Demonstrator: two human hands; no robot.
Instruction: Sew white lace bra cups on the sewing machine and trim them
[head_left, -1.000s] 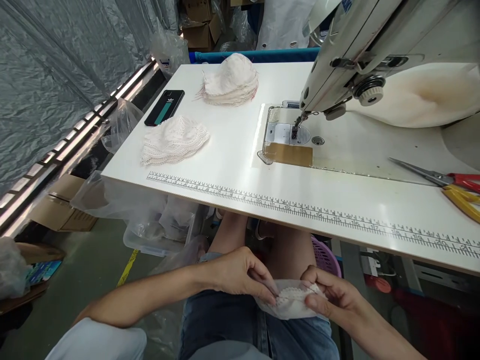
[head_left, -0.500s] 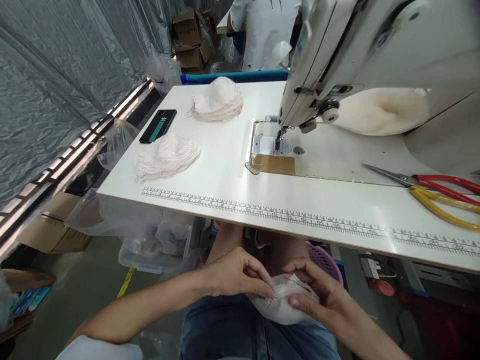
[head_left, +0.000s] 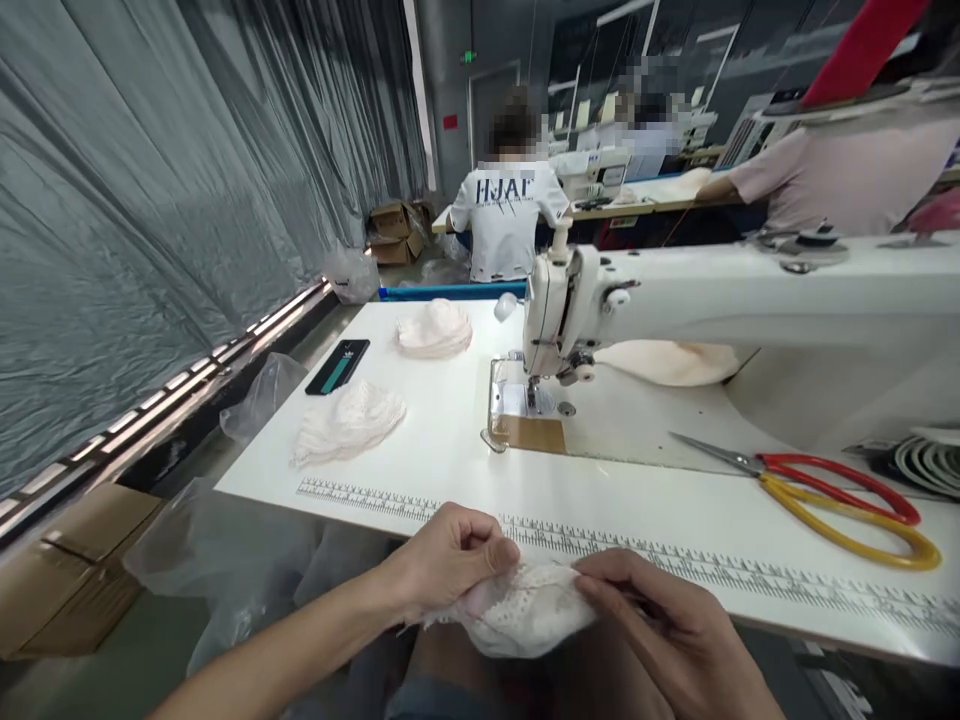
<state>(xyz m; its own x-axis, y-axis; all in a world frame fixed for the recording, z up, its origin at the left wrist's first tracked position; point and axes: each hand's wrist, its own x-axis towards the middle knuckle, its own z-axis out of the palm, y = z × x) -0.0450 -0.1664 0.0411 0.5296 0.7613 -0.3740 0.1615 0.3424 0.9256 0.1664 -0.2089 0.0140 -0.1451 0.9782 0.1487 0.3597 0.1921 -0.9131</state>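
Note:
A piece of white lacy fabric [head_left: 532, 610] with a gathered, rounded shape hangs between my hands at the table's front edge. My left hand [head_left: 457, 560] pinches its left side between thumb and fingers. On the right, my right hand [head_left: 652, 610] grips the upper right edge, its fingers pressed together. Beyond them on the table stands a white sewing machine [head_left: 551, 320], its presser foot [head_left: 532, 392] over the metal needle plate. Two piles of similar pale fabric lie to the left: a nearer pile [head_left: 351, 422] and a farther pile [head_left: 435, 330].
Scissors [head_left: 832, 495] with red and yellow handles lie at the right. A dark phone [head_left: 337, 367] rests beside the nearer pile. A ruler scale [head_left: 360, 494] runs along the table's front. Co-workers sit beyond, one in a white shirt [head_left: 512, 215]. Cardboard boxes [head_left: 75, 570] stand lower left.
Both hands have lifted the white fabric from above the lap to the table's front edge. The view has tilted up, bringing the room and co-workers into sight.

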